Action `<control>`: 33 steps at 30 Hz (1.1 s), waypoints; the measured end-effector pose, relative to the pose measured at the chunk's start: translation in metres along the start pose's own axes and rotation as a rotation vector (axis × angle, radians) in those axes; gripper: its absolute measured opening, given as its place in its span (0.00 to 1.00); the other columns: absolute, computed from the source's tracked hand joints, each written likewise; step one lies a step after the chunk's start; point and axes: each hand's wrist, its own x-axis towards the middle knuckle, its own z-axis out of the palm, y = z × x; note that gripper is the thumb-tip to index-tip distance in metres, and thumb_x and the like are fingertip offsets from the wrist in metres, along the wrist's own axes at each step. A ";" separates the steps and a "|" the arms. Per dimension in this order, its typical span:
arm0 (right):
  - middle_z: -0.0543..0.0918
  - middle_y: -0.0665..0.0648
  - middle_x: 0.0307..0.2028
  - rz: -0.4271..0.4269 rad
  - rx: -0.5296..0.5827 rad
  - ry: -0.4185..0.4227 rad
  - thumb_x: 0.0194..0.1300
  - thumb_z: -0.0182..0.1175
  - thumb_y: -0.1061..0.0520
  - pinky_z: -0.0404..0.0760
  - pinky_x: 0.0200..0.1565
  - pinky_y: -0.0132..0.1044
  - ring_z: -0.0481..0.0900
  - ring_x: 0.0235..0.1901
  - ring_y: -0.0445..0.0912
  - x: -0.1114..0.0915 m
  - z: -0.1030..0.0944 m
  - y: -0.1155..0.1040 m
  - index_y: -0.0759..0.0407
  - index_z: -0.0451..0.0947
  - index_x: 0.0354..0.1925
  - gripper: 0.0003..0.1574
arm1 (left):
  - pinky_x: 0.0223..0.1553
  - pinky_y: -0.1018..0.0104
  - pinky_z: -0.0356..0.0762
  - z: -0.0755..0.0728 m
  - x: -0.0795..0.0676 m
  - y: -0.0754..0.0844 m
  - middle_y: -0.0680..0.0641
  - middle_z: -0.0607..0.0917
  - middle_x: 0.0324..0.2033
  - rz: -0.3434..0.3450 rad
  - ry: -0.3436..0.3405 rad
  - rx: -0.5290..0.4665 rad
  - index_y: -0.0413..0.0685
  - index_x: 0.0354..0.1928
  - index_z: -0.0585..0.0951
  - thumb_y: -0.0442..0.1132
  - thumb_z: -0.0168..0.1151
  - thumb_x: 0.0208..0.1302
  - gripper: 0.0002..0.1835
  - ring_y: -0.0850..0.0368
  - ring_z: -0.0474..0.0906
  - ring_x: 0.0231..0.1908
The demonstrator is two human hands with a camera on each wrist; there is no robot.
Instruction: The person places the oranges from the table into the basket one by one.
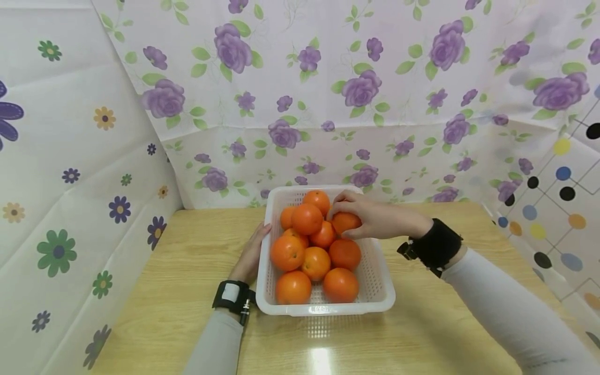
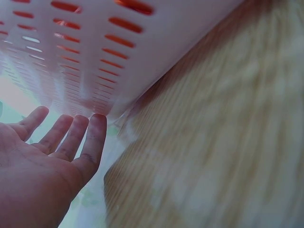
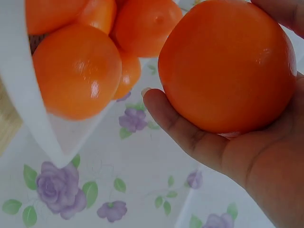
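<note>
A white plastic basket (image 1: 309,311) with slotted walls stands on the table, piled with several oranges (image 1: 294,287). My right hand (image 1: 373,216) reaches over the basket's right side and grips one orange (image 1: 345,222) near the back of the pile. Up close in the right wrist view, thumb and fingers curve round this orange (image 3: 228,66). At the basket's left wall is my left hand (image 1: 250,254), thumb by the rim. The left wrist view shows its extended fingers (image 2: 95,135) with the tips right at the slotted wall (image 2: 85,52).
The wooden tabletop (image 1: 197,271) extends on both sides of the basket. Behind it hangs a cloth (image 1: 300,104) with purple flowers, close to the basket's back rim. Patterned sheets line the left (image 1: 75,208) and right (image 1: 553,208) sides.
</note>
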 end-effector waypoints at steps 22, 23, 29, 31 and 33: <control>0.67 0.57 0.61 0.031 -0.137 -0.141 0.69 0.69 0.59 0.67 0.60 0.54 0.64 0.57 0.58 0.031 0.038 -0.012 0.45 0.78 0.55 0.19 | 0.73 0.45 0.56 -0.001 0.000 0.000 0.43 0.62 0.76 0.001 -0.003 0.005 0.63 0.82 0.53 0.66 0.48 0.77 0.39 0.47 0.59 0.72; 0.67 0.57 0.61 0.030 -0.146 -0.148 0.69 0.69 0.59 0.68 0.59 0.53 0.65 0.57 0.58 0.031 0.039 -0.013 0.45 0.78 0.55 0.19 | 0.73 0.45 0.56 -0.001 0.000 0.000 0.43 0.62 0.76 0.001 -0.001 0.007 0.63 0.82 0.53 0.66 0.48 0.77 0.39 0.47 0.59 0.72; 0.63 0.61 0.64 0.081 -0.189 -0.195 0.69 0.68 0.59 0.74 0.59 0.54 0.67 0.56 0.62 0.034 0.047 -0.010 0.47 0.78 0.59 0.22 | 0.73 0.45 0.56 0.000 0.000 0.000 0.43 0.62 0.76 0.006 0.000 -0.003 0.62 0.82 0.53 0.65 0.48 0.77 0.39 0.47 0.59 0.72; 0.62 0.62 0.68 0.111 -0.193 -0.214 0.69 0.68 0.59 0.73 0.62 0.57 0.66 0.59 0.62 0.034 0.049 -0.010 0.45 0.78 0.60 0.24 | 0.73 0.45 0.55 0.000 0.000 0.000 0.42 0.62 0.76 0.008 -0.004 -0.007 0.62 0.82 0.53 0.65 0.48 0.78 0.38 0.46 0.59 0.72; 0.60 0.63 0.71 0.134 -0.197 -0.231 0.68 0.68 0.59 0.71 0.64 0.60 0.65 0.62 0.63 0.034 0.050 -0.009 0.44 0.77 0.61 0.25 | 0.73 0.45 0.56 0.000 0.000 0.000 0.42 0.62 0.76 0.009 -0.007 -0.010 0.62 0.82 0.54 0.64 0.48 0.78 0.38 0.46 0.59 0.72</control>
